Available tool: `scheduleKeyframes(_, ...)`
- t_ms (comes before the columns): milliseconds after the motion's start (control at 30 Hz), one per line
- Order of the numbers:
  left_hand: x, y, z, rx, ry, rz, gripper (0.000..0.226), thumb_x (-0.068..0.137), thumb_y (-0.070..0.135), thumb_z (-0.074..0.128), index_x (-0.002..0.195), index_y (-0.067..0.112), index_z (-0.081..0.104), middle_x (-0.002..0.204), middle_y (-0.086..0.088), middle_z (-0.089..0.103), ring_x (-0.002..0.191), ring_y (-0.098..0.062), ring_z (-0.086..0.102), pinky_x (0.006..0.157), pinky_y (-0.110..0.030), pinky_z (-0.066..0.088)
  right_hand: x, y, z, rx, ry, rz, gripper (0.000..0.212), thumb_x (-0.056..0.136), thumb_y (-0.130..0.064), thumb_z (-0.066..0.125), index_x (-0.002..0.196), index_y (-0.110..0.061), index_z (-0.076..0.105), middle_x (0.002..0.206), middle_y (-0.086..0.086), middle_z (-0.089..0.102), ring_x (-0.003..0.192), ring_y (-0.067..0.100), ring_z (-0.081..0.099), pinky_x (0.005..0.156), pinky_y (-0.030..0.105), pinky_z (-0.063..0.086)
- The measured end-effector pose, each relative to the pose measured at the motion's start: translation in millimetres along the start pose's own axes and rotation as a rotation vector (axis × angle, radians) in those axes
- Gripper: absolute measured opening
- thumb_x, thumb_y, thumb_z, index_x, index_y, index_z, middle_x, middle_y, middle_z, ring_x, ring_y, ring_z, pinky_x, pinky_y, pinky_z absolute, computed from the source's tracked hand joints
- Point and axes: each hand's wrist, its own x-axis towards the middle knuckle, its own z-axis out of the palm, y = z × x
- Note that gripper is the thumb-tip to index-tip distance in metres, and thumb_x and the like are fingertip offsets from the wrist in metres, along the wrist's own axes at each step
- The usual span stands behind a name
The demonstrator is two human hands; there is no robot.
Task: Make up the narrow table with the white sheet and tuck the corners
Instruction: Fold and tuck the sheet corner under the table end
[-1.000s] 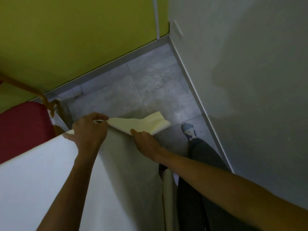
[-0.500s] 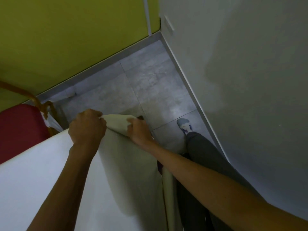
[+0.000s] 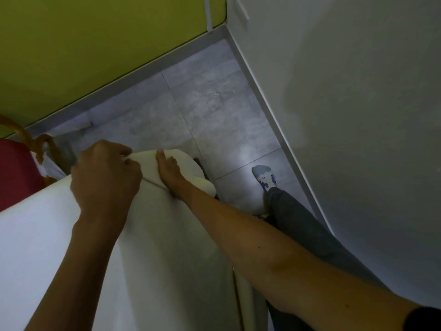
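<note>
White cloth fills the near left of your view. The white sheet [image 3: 164, 247] covers the top of the narrow table and hangs down its right side, so the table itself is hidden. Both your forearms run up across it, cut off by the bottom edge. A dark band [image 3: 424, 318] on your right arm shows only in part at the near right corner. Your grey trouser leg [image 3: 300, 225] stands just beside the hanging cloth.

At the table's far corner your left hand [image 3: 105, 180] is a fist, fingers curled round a gather of the sheet. Your right hand [image 3: 170, 174] lies against the rounded fold just beside it. One finger is straight on the cloth and the others sink into it, so I cannot tell whether it pinches or only presses. A dark sliver beside that fold is too small to name.

Beyond, your foot [image 3: 263, 175] is on the grey tile floor [image 3: 214, 108]. At the left, a red cushion [image 3: 14, 177] and a wooden frame [image 3: 35, 144] are cut off. A yellow-green wall [image 3: 95, 44] and a pale wall [image 3: 358, 103] close the far side.
</note>
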Motion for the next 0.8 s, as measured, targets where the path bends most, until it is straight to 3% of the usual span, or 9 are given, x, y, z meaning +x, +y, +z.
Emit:
scheduleKeyframes(167, 2, -7, 11, -0.039, 0.075, 0.023, 0.029, 0.082, 0.002, 0.062, 0.109, 0.005, 0.073, 0.118, -0.017, 0.068, 0.106, -0.034, 0.06, 0.085, -0.04, 0.044, 36, 44, -7, 0.063, 0.016, 0.12, 0.087, 0.095, -0.072, 0.013, 0.159, -0.013, 0.006, 0.166, 0.008, 0.008, 0.152, 0.029, 0.014, 0.124, 0.049, 0.01)
scheduleKeyframes(233, 1, -8, 12, -0.048, 0.059, 0.027, 0.04, 0.081, 0.002, 0.062, 0.121, 0.004, 0.066, 0.132, -0.02, 0.059, 0.122, -0.036, 0.052, 0.103, -0.046, 0.038, 34, 61, -13, 0.03, 0.026, 0.181, 0.086, 0.096, -0.071, 0.012, 0.159, -0.012, 0.008, 0.166, 0.01, 0.01, 0.152, 0.029, 0.015, 0.125, 0.047, 0.011)
scheduleKeyframes(300, -5, -9, 13, -0.015, 0.05, -0.026, 0.058, 0.085, 0.007, 0.061, 0.141, 0.002, 0.047, 0.151, -0.023, 0.037, 0.141, -0.04, 0.031, 0.117, -0.052, 0.022, 23, 71, -20, -0.05, 0.003, 0.188, 0.084, 0.098, -0.068, 0.012, 0.158, -0.01, 0.01, 0.165, 0.011, 0.012, 0.151, 0.029, 0.017, 0.125, 0.044, 0.011)
scheduleKeyframes(367, -20, -8, 14, -0.043, 0.038, -0.12, 0.071, 0.093, 0.015, 0.056, 0.153, 0.002, 0.02, 0.162, -0.021, 0.014, 0.15, -0.039, 0.008, 0.122, -0.052, 0.007, 6, 68, -24, -0.113, 0.022, 0.086, 0.077, 0.101, -0.062, 0.016, 0.158, -0.01, 0.015, 0.165, 0.01, 0.017, 0.151, 0.027, 0.019, 0.125, 0.043, 0.013)
scheduleKeyframes(433, -43, -7, 15, -0.126, 0.016, -0.156, 0.077, 0.099, 0.026, 0.05, 0.156, 0.002, 0.003, 0.165, -0.017, 0.0, 0.152, -0.034, -0.005, 0.124, -0.048, 0.001, -18, 46, -25, -0.101, 0.052, -0.101, 0.068, 0.103, -0.056, 0.025, 0.157, -0.013, 0.023, 0.163, 0.008, 0.024, 0.15, 0.024, 0.025, 0.124, 0.043, 0.017)
scheduleKeyframes(533, -83, -7, 18, -0.164, -0.01, -0.14, 0.079, 0.102, 0.041, 0.041, 0.155, 0.002, -0.002, 0.165, -0.016, -0.005, 0.152, -0.031, -0.008, 0.124, -0.048, 0.001, -58, -7, -23, -0.044, -0.025, -0.295, 0.059, 0.105, -0.05, 0.032, 0.148, -0.012, 0.042, 0.154, 0.008, 0.042, 0.142, 0.021, 0.04, 0.121, 0.042, 0.027)
scheduleKeyframes(633, -118, -4, 19, -0.215, -0.014, -0.158, 0.081, 0.099, 0.052, 0.029, 0.156, 0.003, 0.0, 0.165, -0.014, -0.005, 0.152, -0.028, -0.009, 0.124, -0.047, 0.0, -93, -64, -9, -0.112, -0.145, -0.46, 0.055, 0.106, -0.045, 0.033, 0.15, -0.012, 0.041, 0.156, 0.004, 0.041, 0.144, 0.013, 0.036, 0.124, 0.036, 0.023)
scheduleKeyframes(733, -146, -4, 24, -0.25, 0.013, -0.238, 0.079, 0.098, 0.058, 0.014, 0.157, 0.007, 0.002, 0.165, -0.009, -0.006, 0.152, -0.025, -0.012, 0.124, -0.048, -0.001, -120, -108, 7, -0.416, -0.24, -0.637, 0.056, 0.104, -0.047, 0.038, 0.152, -0.017, 0.036, 0.158, -0.002, 0.035, 0.146, 0.009, 0.031, 0.119, 0.022, 0.018)
scheduleKeyframes(800, -164, -7, 28, -0.26, 0.037, -0.319, 0.076, 0.098, 0.058, 0.005, 0.158, 0.012, 0.002, 0.166, -0.005, -0.008, 0.152, -0.022, -0.014, 0.124, -0.048, -0.001, -130, -123, 13, -0.84, -0.266, -0.798, 0.061, 0.101, -0.051, 0.044, 0.151, -0.018, 0.037, 0.158, 0.0, 0.036, 0.146, 0.014, 0.032, 0.119, 0.027, 0.023)
